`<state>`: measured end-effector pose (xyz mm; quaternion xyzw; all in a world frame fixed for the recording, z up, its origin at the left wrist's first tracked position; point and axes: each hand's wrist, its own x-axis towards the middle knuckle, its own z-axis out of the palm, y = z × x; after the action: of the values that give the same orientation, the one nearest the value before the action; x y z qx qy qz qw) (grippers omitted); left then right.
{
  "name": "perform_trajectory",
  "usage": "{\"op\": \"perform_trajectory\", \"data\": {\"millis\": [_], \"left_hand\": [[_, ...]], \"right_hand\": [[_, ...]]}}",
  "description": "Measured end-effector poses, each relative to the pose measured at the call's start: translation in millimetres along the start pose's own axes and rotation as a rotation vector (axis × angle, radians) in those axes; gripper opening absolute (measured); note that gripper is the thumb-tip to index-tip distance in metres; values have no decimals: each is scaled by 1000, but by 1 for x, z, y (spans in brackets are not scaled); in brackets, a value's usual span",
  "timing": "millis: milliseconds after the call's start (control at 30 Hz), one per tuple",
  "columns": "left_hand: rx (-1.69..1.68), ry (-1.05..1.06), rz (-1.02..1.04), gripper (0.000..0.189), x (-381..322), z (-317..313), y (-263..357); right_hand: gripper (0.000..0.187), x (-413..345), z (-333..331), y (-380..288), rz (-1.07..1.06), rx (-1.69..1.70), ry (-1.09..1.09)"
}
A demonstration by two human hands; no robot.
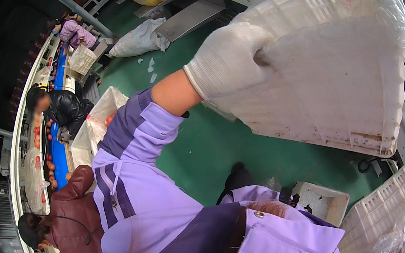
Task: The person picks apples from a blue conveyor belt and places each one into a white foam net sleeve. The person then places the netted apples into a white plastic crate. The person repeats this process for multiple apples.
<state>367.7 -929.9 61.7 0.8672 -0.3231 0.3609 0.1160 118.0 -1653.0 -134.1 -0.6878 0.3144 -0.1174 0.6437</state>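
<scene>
My left hand (233,59), in a white knitted glove, is stretched up and to the right. Its fingers are closed on the edge of a large white plastic crate (325,90) with a clear plastic liner (383,7) gathered at its far right rim. The crate is tilted, and a smooth side with brown dirt along its lower edge faces me. It hangs over the green floor, beside the machine frame at the right. My right hand is not in view. A purple sleeve covers my left arm down to the forearm.
Several workers stand at the left along a blue conveyor belt (59,158) with red apples. A lined crate (83,146) holds apples near them. Lower right are a shallow white crate (340,204) and a slatted crate (383,196). A white sack (139,38) lies beyond, by a metal chute (190,20).
</scene>
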Motion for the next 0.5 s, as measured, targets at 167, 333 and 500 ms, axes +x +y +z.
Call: {"op": "perform_trajectory", "data": {"millis": [167, 333, 500], "left_hand": [[117, 216, -184, 25, -45, -39, -50], [263, 141, -400, 22, -94, -55, -109], [329, 123, -543, 24, -135, -78, -181]], "right_hand": [[64, 35, 89, -10, -41, 53, -115], [64, 63, 216, -22, -78, 139, -276], [64, 65, 345, -54, -101, 211, -432]]}}
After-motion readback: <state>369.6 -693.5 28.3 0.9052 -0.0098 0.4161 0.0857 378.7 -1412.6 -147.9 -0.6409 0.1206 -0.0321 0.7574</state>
